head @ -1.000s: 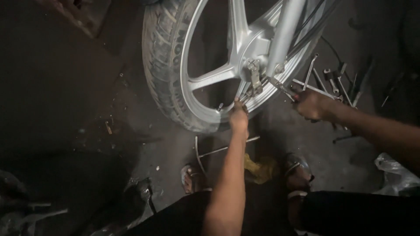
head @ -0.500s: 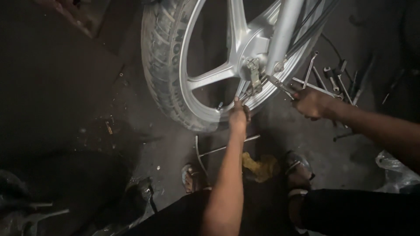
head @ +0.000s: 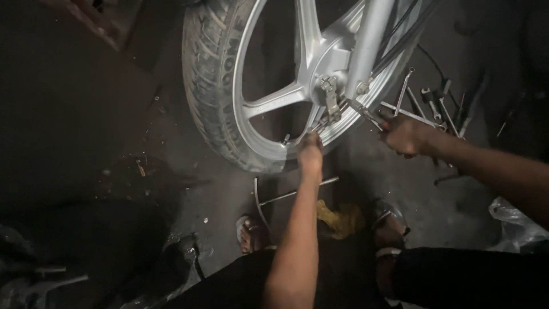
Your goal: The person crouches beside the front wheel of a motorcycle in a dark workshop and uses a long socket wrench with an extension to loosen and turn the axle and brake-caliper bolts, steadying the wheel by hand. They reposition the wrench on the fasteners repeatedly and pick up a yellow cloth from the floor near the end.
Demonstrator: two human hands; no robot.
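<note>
A motorcycle wheel (head: pixel 269 103) with a silver spoked rim and black tyre stands upright in front of me. My left hand (head: pixel 310 153) reaches up under the hub and grips a small tool at the brake arm (head: pixel 330 103) near the axle. To the right of the fork leg (head: pixel 369 40), my right hand (head: pixel 403 134) is closed on a spanner (head: pixel 363 111) whose head sits at the axle nut. Both forearms stretch out from the bottom of the view.
Several spanners and sockets (head: pixel 429 103) lie on the dark floor right of the wheel. A long metal rod (head: pixel 297 191) and a yellow rag (head: pixel 337 217) lie by my sandalled feet (head: pixel 251 232). A plastic bag (head: pixel 514 226) sits at right.
The view has shifted slightly. Both hands stay at the hub; the right hand has edged a little with the spanner.
</note>
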